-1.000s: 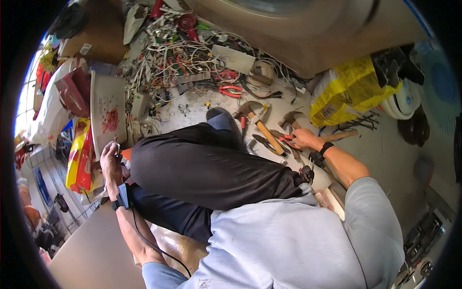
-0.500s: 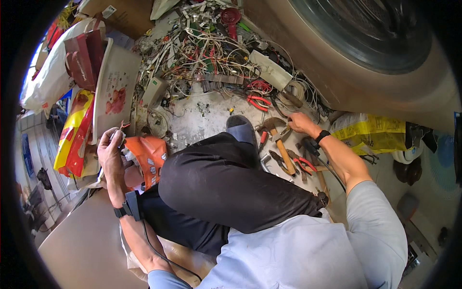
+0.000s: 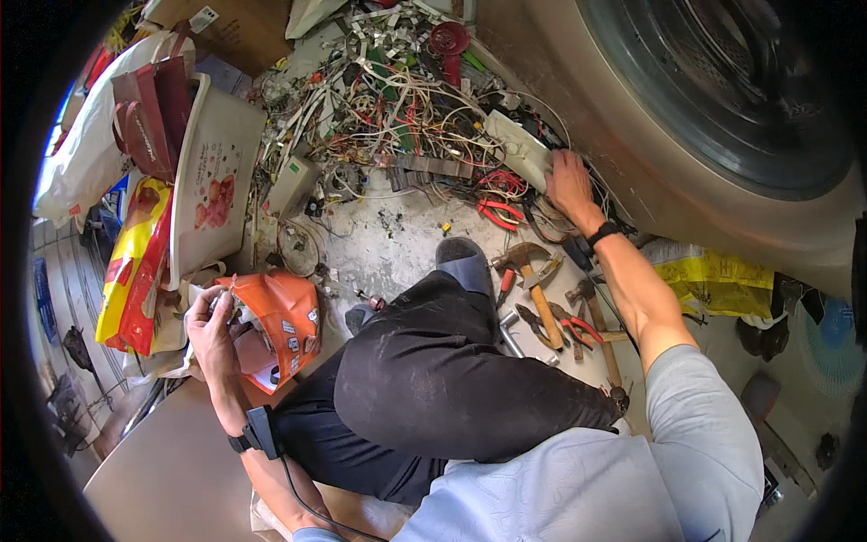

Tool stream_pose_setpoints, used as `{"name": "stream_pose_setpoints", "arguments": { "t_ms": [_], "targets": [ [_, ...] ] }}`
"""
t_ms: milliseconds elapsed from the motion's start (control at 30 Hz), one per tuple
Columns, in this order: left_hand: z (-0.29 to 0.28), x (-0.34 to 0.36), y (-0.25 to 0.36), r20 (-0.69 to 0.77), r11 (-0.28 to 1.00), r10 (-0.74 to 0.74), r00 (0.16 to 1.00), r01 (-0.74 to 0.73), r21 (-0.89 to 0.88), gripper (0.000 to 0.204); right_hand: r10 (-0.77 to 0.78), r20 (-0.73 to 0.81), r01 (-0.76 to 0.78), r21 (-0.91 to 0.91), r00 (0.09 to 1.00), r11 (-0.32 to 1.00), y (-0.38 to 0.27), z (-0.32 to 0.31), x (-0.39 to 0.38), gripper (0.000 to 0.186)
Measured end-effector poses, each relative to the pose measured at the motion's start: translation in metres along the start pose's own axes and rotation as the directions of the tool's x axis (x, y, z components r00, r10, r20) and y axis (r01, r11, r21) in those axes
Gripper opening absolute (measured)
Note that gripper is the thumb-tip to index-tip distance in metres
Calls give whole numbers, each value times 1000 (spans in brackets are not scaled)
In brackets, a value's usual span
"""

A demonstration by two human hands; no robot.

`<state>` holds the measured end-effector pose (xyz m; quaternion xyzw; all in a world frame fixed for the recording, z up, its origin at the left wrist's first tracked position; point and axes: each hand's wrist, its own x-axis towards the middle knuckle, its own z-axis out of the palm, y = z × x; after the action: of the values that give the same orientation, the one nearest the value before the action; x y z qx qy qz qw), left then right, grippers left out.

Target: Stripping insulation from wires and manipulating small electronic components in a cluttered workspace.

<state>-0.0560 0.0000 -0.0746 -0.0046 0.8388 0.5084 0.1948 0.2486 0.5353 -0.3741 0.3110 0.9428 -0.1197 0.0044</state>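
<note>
Many wires (image 3: 411, 113) on pale floor (image 3: 397, 237) beside washing machine (image 3: 623, 154)

this looks like a cluttered room in a home, its floor (image 3: 388, 221) used as a rough workshop. ahead and to the right of the right hand (image 3: 571, 188) stands a front-loading washing machine (image 3: 650, 108); between it and the left hand (image 3: 209, 330) is a slippered foot (image 3: 465, 264). hammers (image 3: 545, 309) and pliers (image 3: 579, 331) lie nearer the body than the right hand, and a heap of wires and scrap (image 3: 388, 117) spreads ahead, between both hands. beyond the left hand crowd a white tub (image 3: 217, 172), a maroon bag (image 3: 161, 117) and a cardboard box (image 3: 239, 36).
</note>
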Motion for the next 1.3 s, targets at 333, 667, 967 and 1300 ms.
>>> {"name": "stream_pose_setpoints", "arguments": {
  "t_ms": [333, 667, 967, 1300],
  "targets": [
    [-1, -3, 1, -11, 999, -43, 999, 43, 22, 20, -12, 164, -1, 77, 986, 997, -36, 8, 15, 28],
    [14, -1, 7, 32, 1000, 8, 999, -9, 11, 17, -211, -98, 215, 36, 973, 976, -89, 25, -31, 7],
    [29, 1, 7, 44, 999, 41, 998, -41, 8, 15, 22, 181, -62, 215, 983, 975, 23, 6, -32, 19],
    [13, 3, 16, 46, 999, 48, 998, -49, 10, 15, -50, 105, 23, 246, 993, 969, -41, -41, 42, 29]
  ]
}}
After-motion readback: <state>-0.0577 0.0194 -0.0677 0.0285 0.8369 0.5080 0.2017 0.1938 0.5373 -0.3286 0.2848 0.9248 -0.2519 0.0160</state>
